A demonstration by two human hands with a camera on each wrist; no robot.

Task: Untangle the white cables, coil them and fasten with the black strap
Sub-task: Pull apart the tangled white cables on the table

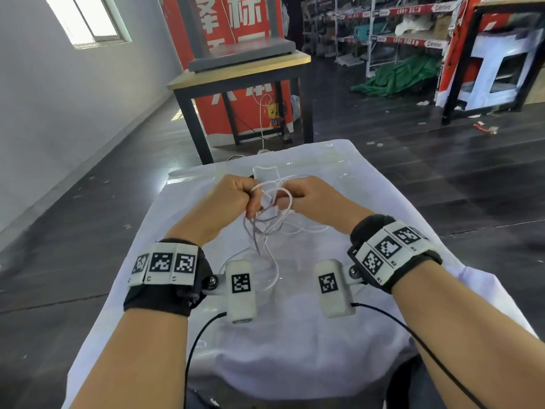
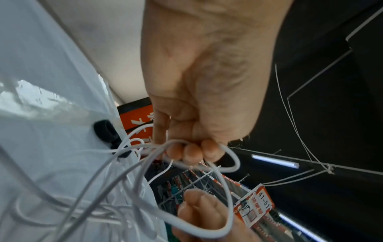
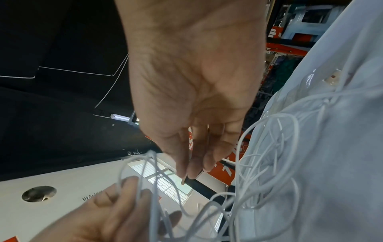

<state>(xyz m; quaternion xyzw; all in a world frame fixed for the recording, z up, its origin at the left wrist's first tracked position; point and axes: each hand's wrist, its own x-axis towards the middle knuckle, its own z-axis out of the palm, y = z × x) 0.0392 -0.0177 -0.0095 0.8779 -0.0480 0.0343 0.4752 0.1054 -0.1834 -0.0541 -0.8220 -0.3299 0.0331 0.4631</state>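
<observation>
A tangle of thin white cables (image 1: 267, 231) hangs between my two hands above the white-covered table (image 1: 295, 349). My left hand (image 1: 236, 199) holds several loops, with its fingers (image 2: 192, 153) curled round them. My right hand (image 1: 306, 196) is level with it on the right. Its fingertips (image 3: 190, 170) are pressed together on a strand, and a loop runs round them. More cable (image 3: 269, 147) trails onto the table (image 3: 342, 163). The black strap (image 2: 104, 132) lies rolled on the table just beyond my left hand, free of both hands.
A clear plastic sheet covers the cloth, and a small clear pouch (image 1: 265, 172) lies just past my hands. Behind the table's far edge stand a wooden table with black legs (image 1: 241, 72) and a red banner (image 1: 253, 113). Shelving (image 1: 383, 31) is at the back right.
</observation>
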